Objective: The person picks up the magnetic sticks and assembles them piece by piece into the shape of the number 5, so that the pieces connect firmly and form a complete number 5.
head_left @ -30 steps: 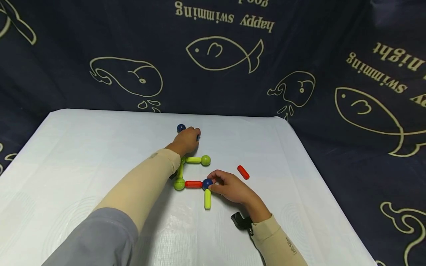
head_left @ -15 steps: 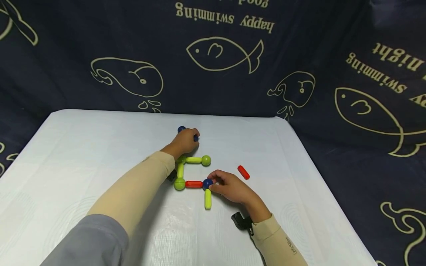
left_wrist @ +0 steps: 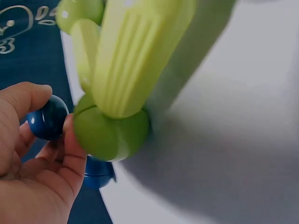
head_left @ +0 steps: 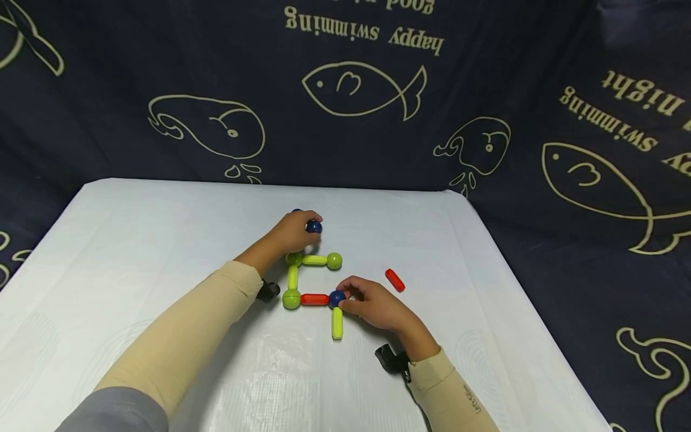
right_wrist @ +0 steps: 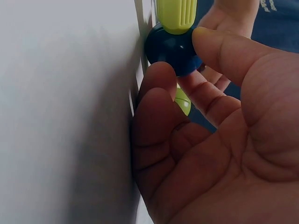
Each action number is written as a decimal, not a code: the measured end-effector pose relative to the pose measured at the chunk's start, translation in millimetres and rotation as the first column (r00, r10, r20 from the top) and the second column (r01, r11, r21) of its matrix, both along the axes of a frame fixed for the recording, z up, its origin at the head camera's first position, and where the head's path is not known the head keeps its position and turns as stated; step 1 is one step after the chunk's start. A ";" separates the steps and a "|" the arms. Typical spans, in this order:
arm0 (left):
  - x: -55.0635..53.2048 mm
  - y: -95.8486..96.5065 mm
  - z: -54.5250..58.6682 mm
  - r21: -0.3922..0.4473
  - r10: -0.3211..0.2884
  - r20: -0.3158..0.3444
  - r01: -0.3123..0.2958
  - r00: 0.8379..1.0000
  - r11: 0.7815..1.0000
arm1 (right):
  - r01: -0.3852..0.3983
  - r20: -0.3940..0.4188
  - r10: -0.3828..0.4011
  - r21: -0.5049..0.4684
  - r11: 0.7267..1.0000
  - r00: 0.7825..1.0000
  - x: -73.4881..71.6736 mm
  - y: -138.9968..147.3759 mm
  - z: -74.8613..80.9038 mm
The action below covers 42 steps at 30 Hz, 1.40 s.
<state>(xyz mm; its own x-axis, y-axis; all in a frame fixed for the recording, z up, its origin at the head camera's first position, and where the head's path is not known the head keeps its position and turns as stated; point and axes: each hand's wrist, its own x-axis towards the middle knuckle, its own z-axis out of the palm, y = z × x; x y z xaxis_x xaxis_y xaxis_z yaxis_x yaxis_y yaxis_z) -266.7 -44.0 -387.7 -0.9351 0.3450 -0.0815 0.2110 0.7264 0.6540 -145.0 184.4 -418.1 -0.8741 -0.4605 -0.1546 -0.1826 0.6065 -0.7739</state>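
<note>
L hand (head_left: pixel 297 233): nr far edge of table (head_left: pixel 378 228); thumb + fingertips pinch held blue ball (head_left: pixel 314 227). Ball's height over table: can't tell.
R hand (head_left: pixel 376 305): closer to near edge; thumb + fingertips pinch joined blue ball (head_left: pixel 337 299), from its right-edge side.
Spare blue ball (head_left: pixel 296 210): just past L hand, toward far edge, mostly hidden in head view; touching or not, can't tell.
Far bar: far green stick (head_left: pixel 314 260), axis approx parallel to far edge, btwn corner green ball (head_left: pixel 294 259) (left) and end green ball (head_left: pixel 334 261) (right).
Side bar: side green stick (head_left: pixel 293 278), axis far-to-near, down to near green ball (head_left: pixel 291 299).
Near bar: joined red stick (head_left: pixel 315 299), parallel to far bar, runs from near green ball to joined blue ball; tail green stick (head_left: pixel 337 324) points from there to near edge.
Gap: end green ball & joined blue ball stand apart, one beyond the other; frame's open side faces right edge. Held blue ball is beyond far bar, L hand nearer.
Loose red stick (head_left: pixel 395 280): outside frame, toward right edge; axis slants, far end leaning left. R hand much nearer than L.
</note>
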 end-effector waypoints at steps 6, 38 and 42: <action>19.6 -13.6 7.6 0.046 -0.027 -0.055 0.030 0.998 0.998 | 0.008 0.000 -0.008 0.014 1.000 1.000 -0.3 -0.5 -0.4; 135.9 -38.8 -5.2 0.350 -0.065 -0.105 0.098 0.992 0.932 | 0.018 0.006 -0.018 0.008 1.000 1.000 -0.8 -1.1 -1.3; 146.2 -34.3 -10.6 0.345 -0.096 -0.077 0.117 0.992 0.931 | 0.012 0.001 -0.012 -0.001 1.000 1.000 -0.4 -1.1 -1.5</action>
<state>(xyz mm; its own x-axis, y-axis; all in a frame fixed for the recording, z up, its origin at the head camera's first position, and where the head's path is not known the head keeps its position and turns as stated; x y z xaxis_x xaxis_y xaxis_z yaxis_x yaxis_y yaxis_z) -120.6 -78.3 -398.3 -0.8907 0.4398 0.1146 0.3196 0.4268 0.8460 -145.4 183.3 -419.6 -0.8795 -0.4499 -0.1551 -0.1742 0.6076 -0.7749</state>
